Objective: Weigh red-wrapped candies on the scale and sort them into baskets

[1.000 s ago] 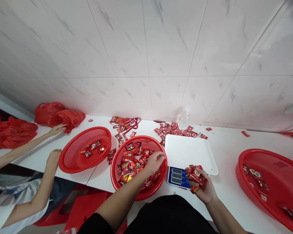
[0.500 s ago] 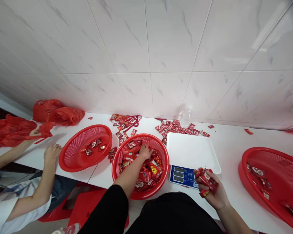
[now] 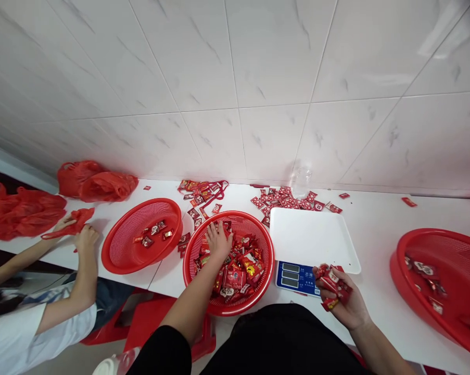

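My left hand (image 3: 218, 240) reaches into the middle red basket (image 3: 266, 271), fingers spread flat on the heap of red wrapped candies (image 3: 238, 268) at its far side. My right hand (image 3: 342, 301) is closed round a bunch of red candy packets (image 3: 331, 284), held just in front of the blue display of the white scale (image 3: 312, 240). The scale's pan is bare.
A second red basket (image 3: 125, 260) with a few candies stands to the left, a third (image 3: 445, 291) at the right. Loose red packets (image 3: 285, 200) lie by the wall. At the left another person's hands (image 3: 80, 232) handle a red plastic bag; more red bags (image 3: 98, 182) lie behind.
My left hand has moved from the basket's right rim to its far left side among the candies. My right hand stayed by the scale. The other person pulled a red bag towards themselves.
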A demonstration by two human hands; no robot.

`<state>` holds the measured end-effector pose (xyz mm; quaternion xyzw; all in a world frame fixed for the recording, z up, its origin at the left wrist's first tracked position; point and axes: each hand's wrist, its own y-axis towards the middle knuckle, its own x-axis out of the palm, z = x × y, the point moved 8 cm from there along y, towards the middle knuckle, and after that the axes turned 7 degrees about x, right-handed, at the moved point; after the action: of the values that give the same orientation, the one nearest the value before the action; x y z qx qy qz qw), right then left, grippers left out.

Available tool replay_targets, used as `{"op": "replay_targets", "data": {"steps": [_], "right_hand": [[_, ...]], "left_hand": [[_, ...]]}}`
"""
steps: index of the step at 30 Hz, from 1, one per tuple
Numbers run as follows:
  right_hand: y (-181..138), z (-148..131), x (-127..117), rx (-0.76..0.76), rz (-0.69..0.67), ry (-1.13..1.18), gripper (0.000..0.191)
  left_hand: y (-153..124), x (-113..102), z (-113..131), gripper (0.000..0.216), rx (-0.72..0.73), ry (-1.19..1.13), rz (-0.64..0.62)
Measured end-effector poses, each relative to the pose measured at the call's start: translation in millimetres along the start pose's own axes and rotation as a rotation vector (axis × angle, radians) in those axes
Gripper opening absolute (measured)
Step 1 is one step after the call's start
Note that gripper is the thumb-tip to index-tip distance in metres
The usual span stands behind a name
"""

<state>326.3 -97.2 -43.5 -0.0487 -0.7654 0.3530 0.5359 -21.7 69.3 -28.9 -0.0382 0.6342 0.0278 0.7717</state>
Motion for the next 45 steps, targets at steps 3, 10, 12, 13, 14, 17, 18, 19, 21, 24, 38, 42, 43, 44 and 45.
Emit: {"op": "replay_targets", "data": {"steps": [3, 10, 12, 13, 14, 17, 18, 19, 21, 24, 38, 42, 43, 44, 45], "right_hand": [[1.9, 2.4, 1.0, 0.026, -0.004, 0.024, 0.013], [0.9, 1.5, -2.4, 0.03, 0.0, 0.023, 0.014], [-0.1, -0.2, -3.6, 0.021, 0.002, 0.017, 0.014], [-0.7, -1.2, -4.2, 0.014, 0.003, 0.013, 0.014], [-1.4, -2.0, -4.7, 0.008, 0.003, 0.009, 0.014], [-3.2, -2.8, -5.6, -0.001, 0.004, 0.008, 0.014], [-3.7, -2.5, -5.8, 0.0, 0.004, 0.013, 0.013], [-4.0, -2.2, -5.9, 0.0, 0.003, 0.02, 0.013], [-4.1, -1.5, -6.0, 0.001, 0.003, 0.031, 0.013], [-3.4, -0.2, -5.7, 0.002, -0.002, 0.038, 0.012], [-2.2, 2.7, -7.1, 0.023, 0.028, 0.031, 0.012], [-4.7, 0.2, -6.4, 0.026, 0.027, 0.039, 0.012], [-5.2, -0.5, -6.4, 0.024, 0.026, 0.04, 0.012], [-5.6, -1.0, -6.7, 0.02, 0.027, 0.04, 0.011], [-5.8, -1.2, -7.1, 0.017, 0.029, 0.041, 0.011]], "left_hand": [[1.8, 15.3, -8.2, 0.069, -0.014, 0.022, -0.149], [-34.7, 46.6, 71.2, 0.055, 0.442, -0.408, -0.498], [-40.8, 44.6, 81.4, 0.05, 0.502, -0.548, -0.535], [-37.0, 40.5, 78.5, 0.047, 0.488, -0.551, -0.484], [-29.3, 34.7, 70.8, 0.045, 0.446, -0.505, -0.393], [-2.9, 19.6, 33.5, 0.048, 0.203, -0.206, -0.165], [2.7, 19.9, 21.7, 0.052, 0.112, -0.118, -0.166], [5.9, 23.0, 13.2, 0.056, 0.044, -0.056, -0.202], [5.3, 34.0, 10.5, 0.061, 0.023, 0.003, -0.307], [-8.7, 46.2, 35.5, 0.061, 0.212, 0.019, -0.362], [-79.7, 16.8, 82.9, 0.054, 0.584, -0.33, -0.875], [-80.1, -0.5, 60.4, 0.05, 0.566, -0.237, -1.007], [-80.8, -4.8, 55.8, 0.049, 0.58, -0.231, -1.062], [-81.2, -8.8, 52.3, 0.047, 0.598, -0.236, -1.118], [-80.4, -12.2, 50.2, 0.045, 0.617, -0.246, -1.166]]}}
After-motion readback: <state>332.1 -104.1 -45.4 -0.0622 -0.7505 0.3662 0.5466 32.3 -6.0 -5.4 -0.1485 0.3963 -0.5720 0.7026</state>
